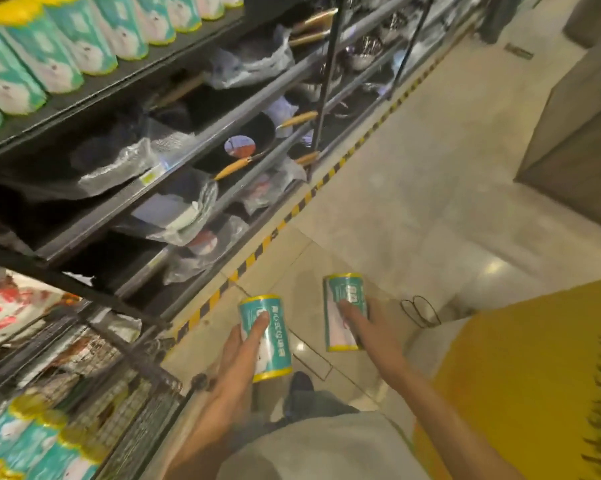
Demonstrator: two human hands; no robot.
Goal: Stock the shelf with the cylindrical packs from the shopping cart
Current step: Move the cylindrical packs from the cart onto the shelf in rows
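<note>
We hold two teal cylindrical packs with yellow rims out over the pale floor of a shop aisle, one to a hand. The left pack sits in our left hand, whose fingers curl round its side; it leans a little, its far end toward the shelving. The right pack stands just beside it, clear of it, gripped by our right hand with a forefinger laid along its label. Neither pack touches shelf or floor.

More packs of the same make line the front edge of the top shelf at upper left, standing side by side. Others lie in the wire shopping cart at lower left, hard against the shelving.

Below the top shelf, the lower tiers carry dark pans with wooden handles, many in clear plastic wrap. A yellow-and-black striped strip runs along the foot of the shelving. A yellow panel fills the lower right corner, and our grey shirt shows at the bottom edge.
</note>
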